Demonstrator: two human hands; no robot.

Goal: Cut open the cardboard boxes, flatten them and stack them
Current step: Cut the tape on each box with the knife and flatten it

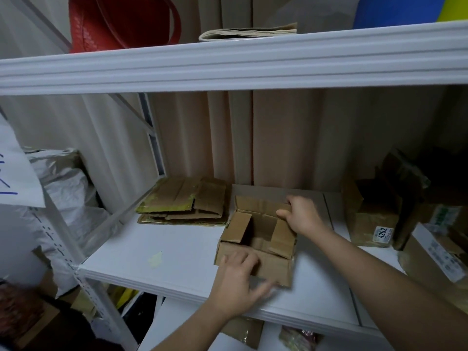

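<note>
I see the open box (255,239) sitting on the white shelf (157,249), near the front edge and about midway along it. Its mouth points up, flaps splayed outward, and its long axis runs front to back, from my side toward the curtain (304,138) behind. My left hand (238,282) lies on the near flap, fingers spread fairly wide and blurred, so I cannot tell whether they press or just touch. My right hand (301,215) curls over the far right flap, thumb and fingers pinching its edge. Just beside the box, to the rear left, the stack of flattened boxes (184,201) lies flat on the same shelf, its long side running left to right. Further right, well apart, stands a taped box with a label (372,219), reading 4292.
</note>
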